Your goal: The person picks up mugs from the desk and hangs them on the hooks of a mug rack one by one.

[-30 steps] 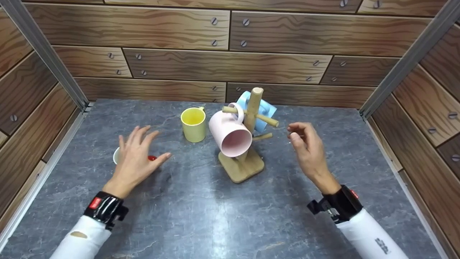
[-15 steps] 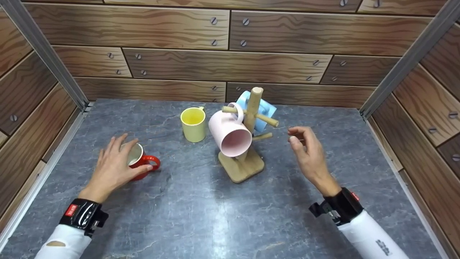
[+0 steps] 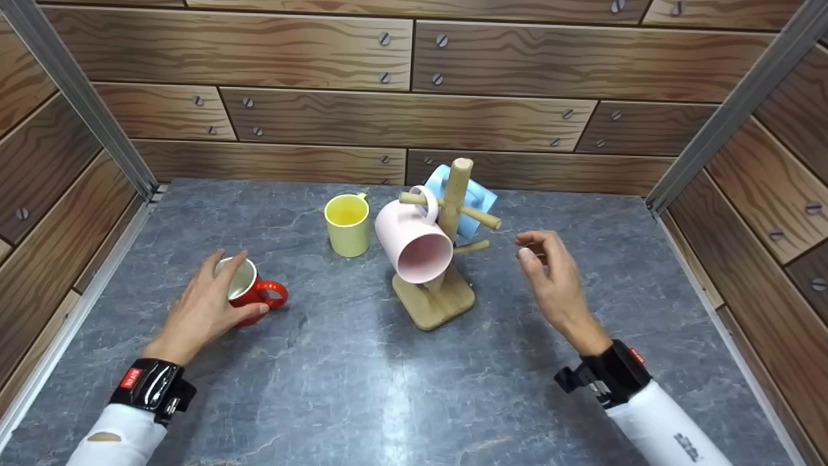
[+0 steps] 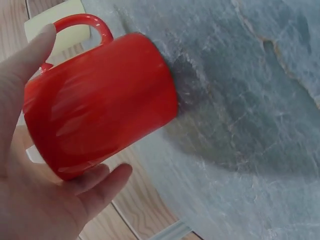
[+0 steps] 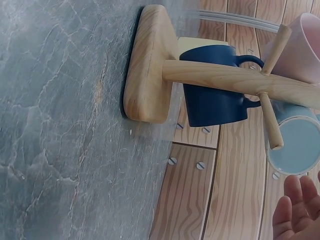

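Observation:
My left hand holds a glossy red mug with a pale inside, which stands upright on the table. Its thumb lies by the handle, and the other fingers come round the opposite side near the rim. My right hand hovers to the right of a wooden mug tree, loosely bent and holding nothing. A pink mug hangs by its handle from an upper peg, mouth tilted forward. Behind the post hangs a light blue mug. A dark blue mug shows lower on the tree.
A yellow mug stands upright left of the tree. Bare pegs stick out to the tree's right, towards my right hand. Wood-patterned walls enclose the grey marbled table at the back and sides.
My left hand has come back and left from above the red mug and drawn its fingers in around it. The right hand has sunk slightly. The mugs have stayed put.

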Available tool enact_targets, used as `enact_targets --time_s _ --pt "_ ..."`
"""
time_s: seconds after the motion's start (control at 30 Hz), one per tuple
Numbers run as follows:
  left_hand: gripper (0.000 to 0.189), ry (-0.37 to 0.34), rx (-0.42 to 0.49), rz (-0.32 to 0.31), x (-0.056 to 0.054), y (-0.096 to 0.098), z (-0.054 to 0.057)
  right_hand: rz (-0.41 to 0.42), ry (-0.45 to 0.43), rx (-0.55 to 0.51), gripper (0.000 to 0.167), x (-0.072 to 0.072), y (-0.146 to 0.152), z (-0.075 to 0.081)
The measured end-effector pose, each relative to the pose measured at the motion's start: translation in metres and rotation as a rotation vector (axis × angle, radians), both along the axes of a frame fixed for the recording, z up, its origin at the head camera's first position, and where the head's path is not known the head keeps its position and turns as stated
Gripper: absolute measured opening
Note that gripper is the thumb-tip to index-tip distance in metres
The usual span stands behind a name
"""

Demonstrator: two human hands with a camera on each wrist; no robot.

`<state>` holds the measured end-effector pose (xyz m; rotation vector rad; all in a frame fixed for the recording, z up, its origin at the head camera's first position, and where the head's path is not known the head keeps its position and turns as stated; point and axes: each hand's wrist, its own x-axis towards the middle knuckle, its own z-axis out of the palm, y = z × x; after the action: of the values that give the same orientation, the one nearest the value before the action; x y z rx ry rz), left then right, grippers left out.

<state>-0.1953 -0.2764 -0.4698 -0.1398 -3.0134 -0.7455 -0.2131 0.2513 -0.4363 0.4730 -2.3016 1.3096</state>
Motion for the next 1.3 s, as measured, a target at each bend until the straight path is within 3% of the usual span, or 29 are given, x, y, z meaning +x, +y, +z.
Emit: enact_targets --time_s 0.67,0.93,1.3 --pt "0.082 0.056 0.008 0.041 -0.003 0.005 0.005 -0.001 -0.006 -0.019 0.034 0.000 0.000 -0.002" --pt "0.076 0.103 0.026 0.017 0.002 0.025 0.011 -0.008 -0.015 -0.008 0.035 0.001 0.001 -0.001" --pt "0.070 0.163 0.162 -0.033 0.011 0.068 0.009 0.040 0.000 0.040 0.029 0.007 -0.004 -0.009"
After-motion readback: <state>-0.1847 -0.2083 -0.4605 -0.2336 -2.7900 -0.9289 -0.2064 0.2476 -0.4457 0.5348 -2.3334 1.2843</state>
